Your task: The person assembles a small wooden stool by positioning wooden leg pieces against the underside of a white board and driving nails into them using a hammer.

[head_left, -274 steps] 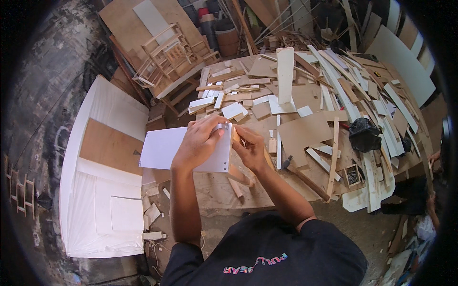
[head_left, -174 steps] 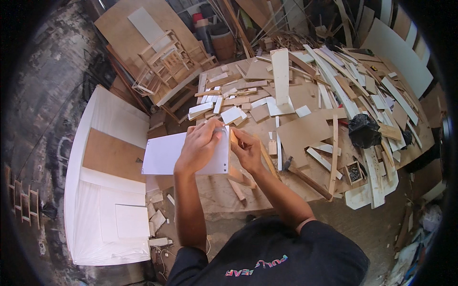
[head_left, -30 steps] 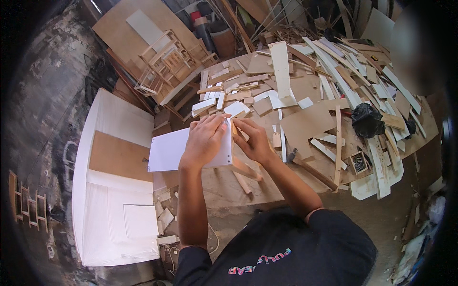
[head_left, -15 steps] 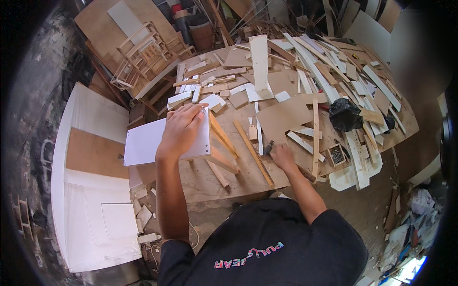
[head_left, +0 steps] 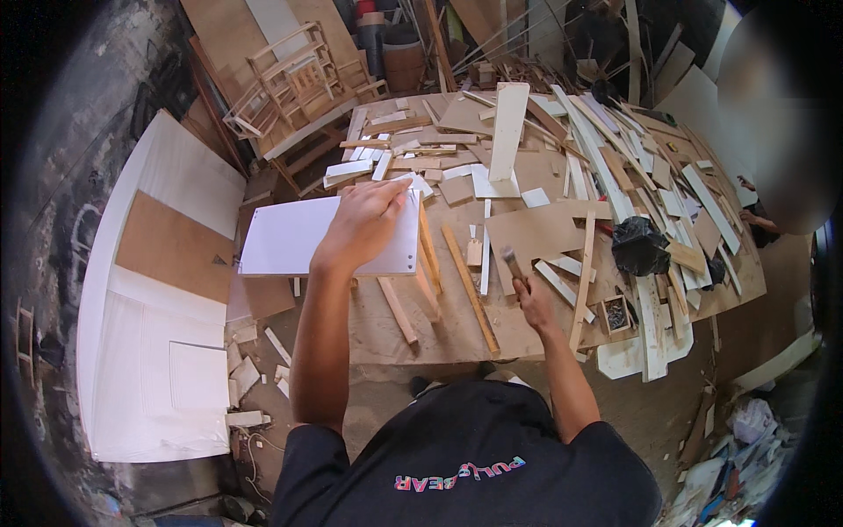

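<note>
A white board tops a small wooden piece with bare wood legs, standing on the worktable. My left hand rests over the board's right end, its fingertips drawn together at the far right corner. Whatever is between them is too small to make out. Dark round spots show at the board's near right corner. In my right hand is a hammer, gripped by its handle and raised a little above the table, head pointing away from me. A long wood strip lies between the legs and the hammer.
Offcuts and white strips pile across the worktable. A tall white board stands upright at the back. To the right are a small box of nails and a black plastic bag. Another person's hand shows at far right.
My right hand has lifted the hammer off the table, turning its head away from me. My left hand stays at the board's right end. The view has shifted slightly.
</note>
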Available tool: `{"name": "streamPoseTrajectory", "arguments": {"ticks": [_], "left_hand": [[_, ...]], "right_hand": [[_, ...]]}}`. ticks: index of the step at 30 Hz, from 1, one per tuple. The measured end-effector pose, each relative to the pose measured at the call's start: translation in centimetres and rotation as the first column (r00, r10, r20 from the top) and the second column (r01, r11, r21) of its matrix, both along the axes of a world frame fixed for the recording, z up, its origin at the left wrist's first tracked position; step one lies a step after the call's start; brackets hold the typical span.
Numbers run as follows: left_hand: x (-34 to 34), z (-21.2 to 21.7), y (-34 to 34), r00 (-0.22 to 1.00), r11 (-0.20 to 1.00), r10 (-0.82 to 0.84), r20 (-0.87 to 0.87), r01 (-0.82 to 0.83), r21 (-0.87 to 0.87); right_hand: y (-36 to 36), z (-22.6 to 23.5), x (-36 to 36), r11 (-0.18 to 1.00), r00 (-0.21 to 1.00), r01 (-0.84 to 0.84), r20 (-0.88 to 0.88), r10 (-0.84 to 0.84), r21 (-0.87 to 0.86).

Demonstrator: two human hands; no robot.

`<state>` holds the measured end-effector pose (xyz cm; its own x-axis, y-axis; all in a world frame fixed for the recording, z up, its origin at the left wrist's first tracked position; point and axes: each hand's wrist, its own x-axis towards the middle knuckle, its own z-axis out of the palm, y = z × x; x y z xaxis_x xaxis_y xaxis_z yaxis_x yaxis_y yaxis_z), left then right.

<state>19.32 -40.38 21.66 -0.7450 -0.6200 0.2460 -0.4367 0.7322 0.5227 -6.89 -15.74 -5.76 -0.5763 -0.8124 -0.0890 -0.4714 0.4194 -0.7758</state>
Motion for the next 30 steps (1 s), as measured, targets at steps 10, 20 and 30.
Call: {"name": "streamPoseTrajectory", "arguments": {"ticks": [10,20,30], "left_hand": [[0.1,1.5,1.4,0.992,0.994,0.043,0.116,-0.031,-0.101],[-0.2,1.0,1.6,0.987,0.989,0.066,0.147,-0.046,-0.139],[-0.3,1.2,1.4,0.982,0.995,0.040,0.183,-0.022,-0.098]], "right_hand": [[-2.9,28.6,2.1,0.876,0.935,-0.336,-0.015,0.353,-0.346],[-9.6,35.6,2.4,0.761,0.613,-0.649,-0.589,0.527,0.006],[-10.1,35.3,2.9,0.795,0.616,-0.605,-0.608,0.501,0.042]]}}
